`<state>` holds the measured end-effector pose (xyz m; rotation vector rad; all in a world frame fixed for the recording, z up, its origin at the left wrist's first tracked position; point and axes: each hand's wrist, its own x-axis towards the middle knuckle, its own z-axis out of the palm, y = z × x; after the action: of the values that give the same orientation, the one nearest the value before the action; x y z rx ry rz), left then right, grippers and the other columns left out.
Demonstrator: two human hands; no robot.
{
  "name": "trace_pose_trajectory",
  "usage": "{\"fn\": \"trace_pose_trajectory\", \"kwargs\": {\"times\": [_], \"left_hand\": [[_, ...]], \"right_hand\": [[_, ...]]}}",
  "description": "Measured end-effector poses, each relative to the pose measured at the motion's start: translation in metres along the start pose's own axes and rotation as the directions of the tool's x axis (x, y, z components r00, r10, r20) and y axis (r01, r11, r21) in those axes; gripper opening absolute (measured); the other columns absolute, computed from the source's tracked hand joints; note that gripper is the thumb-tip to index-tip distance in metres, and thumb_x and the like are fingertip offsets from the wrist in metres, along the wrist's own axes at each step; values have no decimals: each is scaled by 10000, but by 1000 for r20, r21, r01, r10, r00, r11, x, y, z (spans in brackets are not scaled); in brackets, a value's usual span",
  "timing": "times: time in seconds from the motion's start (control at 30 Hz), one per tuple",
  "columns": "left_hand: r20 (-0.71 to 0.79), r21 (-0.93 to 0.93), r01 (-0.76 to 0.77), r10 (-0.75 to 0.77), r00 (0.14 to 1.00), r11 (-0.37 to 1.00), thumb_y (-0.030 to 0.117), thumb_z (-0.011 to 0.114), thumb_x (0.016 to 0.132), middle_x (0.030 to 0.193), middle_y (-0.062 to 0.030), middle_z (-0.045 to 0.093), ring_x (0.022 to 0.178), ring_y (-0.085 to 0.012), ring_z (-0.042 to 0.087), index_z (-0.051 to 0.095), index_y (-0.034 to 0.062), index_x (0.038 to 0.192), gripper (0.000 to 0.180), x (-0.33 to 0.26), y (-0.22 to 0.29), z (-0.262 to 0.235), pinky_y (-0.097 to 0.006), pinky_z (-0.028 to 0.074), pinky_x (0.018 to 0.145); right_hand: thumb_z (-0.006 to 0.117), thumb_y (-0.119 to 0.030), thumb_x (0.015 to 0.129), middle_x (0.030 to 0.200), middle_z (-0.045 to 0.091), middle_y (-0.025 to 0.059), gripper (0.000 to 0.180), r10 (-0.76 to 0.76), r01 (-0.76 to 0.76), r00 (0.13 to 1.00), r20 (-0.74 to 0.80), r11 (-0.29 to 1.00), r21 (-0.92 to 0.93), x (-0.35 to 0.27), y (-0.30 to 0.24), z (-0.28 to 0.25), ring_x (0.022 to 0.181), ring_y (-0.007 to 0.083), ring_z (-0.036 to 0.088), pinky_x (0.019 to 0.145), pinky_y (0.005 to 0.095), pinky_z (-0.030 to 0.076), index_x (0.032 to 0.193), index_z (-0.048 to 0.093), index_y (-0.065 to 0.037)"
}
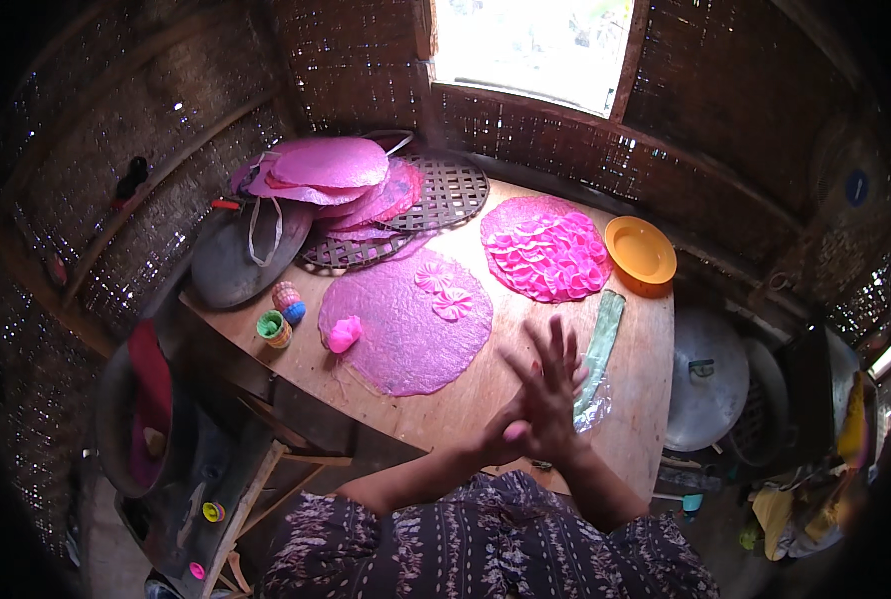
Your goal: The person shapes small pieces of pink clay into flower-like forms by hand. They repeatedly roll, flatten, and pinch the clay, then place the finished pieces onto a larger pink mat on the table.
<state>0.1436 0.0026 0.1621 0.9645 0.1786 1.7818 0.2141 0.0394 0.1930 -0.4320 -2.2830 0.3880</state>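
My left hand [508,417] and my right hand [557,424] meet palm to palm above the table's front edge, with fingers stretched out and spread upward. A small pink spot [515,431] shows at the base of the hands; whether it is a bit of pink dough or a fingertip I cannot tell. Beyond them, to the left, lies a flat round pink sheet [396,339]. On it are two ruffled pink rosettes [452,303] and a bright pink lump [345,334]. Farther back, another round pink sheet [505,213] is covered with bright pink ruffled pieces [555,258].
A yellow-orange plate [641,250] stands at the right table edge, near a folded green strip [602,339] and clear plastic [591,404]. Small cups [274,329] sit left. Stacked pink discs [331,163], a woven tray [445,190] and a dark lid [241,265] fill the back left.
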Motion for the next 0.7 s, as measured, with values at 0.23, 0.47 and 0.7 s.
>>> {"fn": "trace_pose_trajectory", "kwargs": {"times": [0.23,0.47,0.7], "left_hand": [[-161,347,-32,93,983,937,468,170,1031,1604,-107,-6,1477,-260,-4,-10,106,1535,646,6,15,10,-387,26,1190],[-4,28,-455,455,890,890,563,265,990,1496,-77,148,1355,-212,166,81,148,1523,700,5,-37,38,-370,156,1104],[193,-329,553,-519,833,765,417,405,960,832,16,463,654,-119,432,368,101,1348,501,-53,-73,-44,-286,381,586]], "right_hand": [[178,-703,920,1537,255,210,883,302,-218,949,-93,838,500,-2,-11,8,1464,353,118,1158,520,11,1459,351,-25],[178,-790,855,1530,290,194,929,-114,115,993,-36,993,21,-28,-14,-6,1450,439,80,1112,600,-87,1409,469,-104],[189,-780,865,1530,297,179,902,-8,4,1000,14,956,294,-58,-28,2,1454,433,53,1128,576,-38,1416,467,-123]]}}
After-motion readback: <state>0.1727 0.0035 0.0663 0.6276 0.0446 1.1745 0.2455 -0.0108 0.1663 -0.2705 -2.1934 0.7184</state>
